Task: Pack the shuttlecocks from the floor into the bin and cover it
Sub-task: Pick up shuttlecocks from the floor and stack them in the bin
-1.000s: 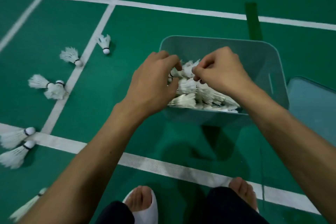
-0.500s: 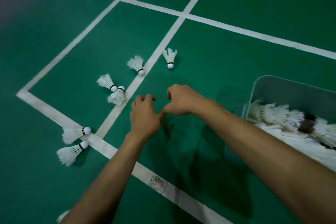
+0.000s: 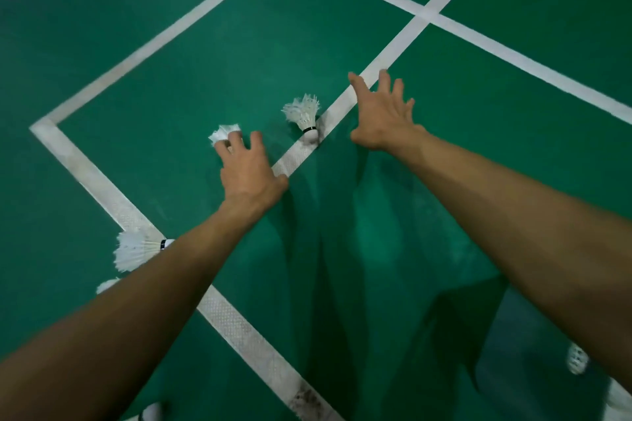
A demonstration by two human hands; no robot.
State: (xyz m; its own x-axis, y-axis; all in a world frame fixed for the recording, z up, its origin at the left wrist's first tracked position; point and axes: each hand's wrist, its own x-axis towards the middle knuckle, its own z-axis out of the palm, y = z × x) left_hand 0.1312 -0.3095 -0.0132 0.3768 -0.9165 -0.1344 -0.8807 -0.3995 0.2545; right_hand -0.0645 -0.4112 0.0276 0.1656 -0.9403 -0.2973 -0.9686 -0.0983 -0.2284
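Observation:
My left hand (image 3: 249, 171) reaches down to the green floor, fingers spread, fingertips lying on the feathers of a white shuttlecock (image 3: 224, 133); I see no closed grip. A second shuttlecock (image 3: 304, 114) rests cork-down beside the white court line, between my hands. My right hand (image 3: 383, 113) hovers open over that line just right of it, holding nothing. Another shuttlecock (image 3: 135, 249) lies by my left forearm, which covers its cork. The translucent bin (image 3: 519, 345) shows only as a corner at lower right, with one shuttlecock (image 3: 578, 357) visible inside.
White court lines (image 3: 239, 325) cross the green floor. A further shuttlecock (image 3: 106, 285) peeks out beside my left forearm, and one more (image 3: 150, 413) sits at the bottom edge. My arms cast dark shadows on the floor between them.
Both hands left the bin, swung left across the floor and opened out. The view turned left, so the bin slid to the lower right corner.

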